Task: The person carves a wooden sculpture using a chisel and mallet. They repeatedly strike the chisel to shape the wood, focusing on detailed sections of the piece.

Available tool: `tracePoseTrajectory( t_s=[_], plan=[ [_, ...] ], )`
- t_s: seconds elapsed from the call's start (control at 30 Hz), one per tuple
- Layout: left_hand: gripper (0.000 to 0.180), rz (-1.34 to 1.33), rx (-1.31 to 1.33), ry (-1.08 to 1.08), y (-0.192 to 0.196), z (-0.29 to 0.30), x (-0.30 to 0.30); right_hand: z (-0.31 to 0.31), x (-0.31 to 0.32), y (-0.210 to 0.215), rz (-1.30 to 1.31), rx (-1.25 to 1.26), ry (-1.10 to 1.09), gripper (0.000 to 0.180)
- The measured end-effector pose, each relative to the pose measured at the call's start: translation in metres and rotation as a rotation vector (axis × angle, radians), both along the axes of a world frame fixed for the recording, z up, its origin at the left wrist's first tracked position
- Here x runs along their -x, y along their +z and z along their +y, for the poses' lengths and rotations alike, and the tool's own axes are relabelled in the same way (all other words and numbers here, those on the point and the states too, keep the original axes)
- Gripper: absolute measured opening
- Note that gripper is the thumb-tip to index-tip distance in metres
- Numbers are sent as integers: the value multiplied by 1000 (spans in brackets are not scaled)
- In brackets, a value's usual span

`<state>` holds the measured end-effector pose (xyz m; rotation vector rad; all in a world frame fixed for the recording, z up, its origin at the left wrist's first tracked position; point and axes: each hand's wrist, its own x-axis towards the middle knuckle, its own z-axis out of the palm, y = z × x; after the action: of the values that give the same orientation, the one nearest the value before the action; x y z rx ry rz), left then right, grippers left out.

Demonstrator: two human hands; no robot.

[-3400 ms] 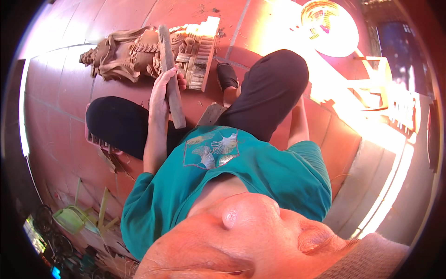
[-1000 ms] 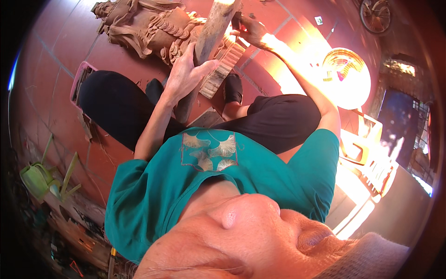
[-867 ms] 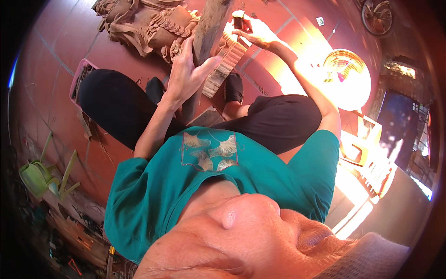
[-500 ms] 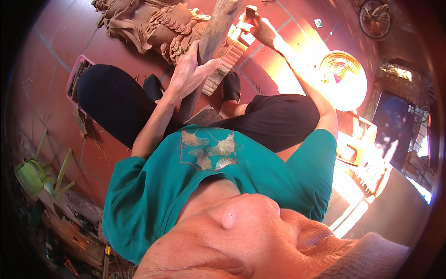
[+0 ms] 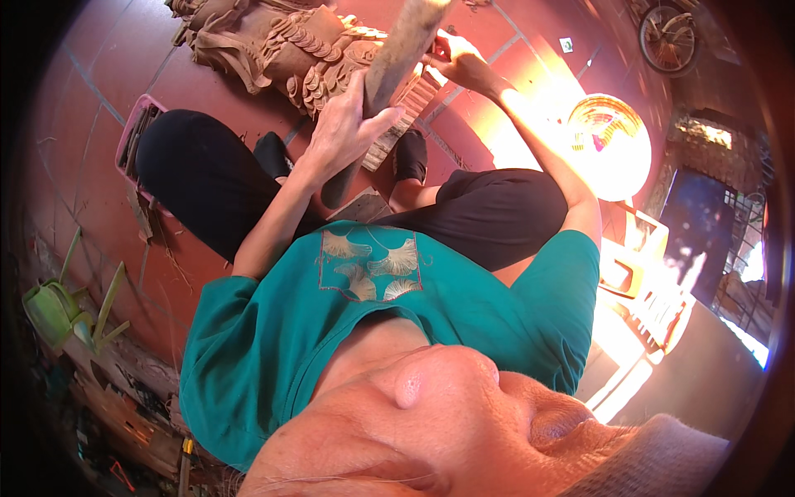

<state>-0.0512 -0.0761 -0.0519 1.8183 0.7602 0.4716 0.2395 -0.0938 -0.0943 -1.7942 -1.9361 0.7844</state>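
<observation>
Right hand (image 5: 454, 65) lower along the wooden post (image 5: 389, 79) than half a second ago.

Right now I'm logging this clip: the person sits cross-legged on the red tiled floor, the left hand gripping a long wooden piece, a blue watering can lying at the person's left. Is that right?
One detail is off: the watering can is green, not blue, as the head view shows. The rest holds: the person sits cross-legged on the red tiled floor, the left hand grips the long wooden piece, and the can lies at the person's left.

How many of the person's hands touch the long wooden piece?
2. The left hand grips the long wooden piece at mid-length; the right hand meets it higher up, near the top edge. Fingertips there are partly hidden.
</observation>
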Motion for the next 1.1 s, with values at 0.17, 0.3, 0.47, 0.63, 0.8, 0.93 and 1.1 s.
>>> tracePoseTrajectory(
  t_s=[0.17, 0.3, 0.47, 0.63, 0.8, 0.93, 1.1],
  plan=[
    [66, -66, 2, -24, 0, 4, 9, -2, 1, -8, -157, -2, -77, 36],
    [68, -143, 19, 64, 7, -4, 6, 1, 14, 12, -83, 46, -77, 37],
    [69, 58, 99, -24, -6, 3, 8, 4, 0, -10, -170, 7, -115, 41],
    [66, -24, 203, 30, -14, 5, 16, 1, -16, -23, 26, 31, -347, 24],
    [71, -85, 149, 90, -15, 3, 21, 4, 11, 1, 28, 97, -330, 24],
    [67, -149, 100, 94, -2, -1, 21, -5, 8, -6, 22, -36, -96, 31],
    [65, -224, 71, 108, 6, -4, 20, -2, 19, 10, -18, 18, -7, 35]
  ],
)
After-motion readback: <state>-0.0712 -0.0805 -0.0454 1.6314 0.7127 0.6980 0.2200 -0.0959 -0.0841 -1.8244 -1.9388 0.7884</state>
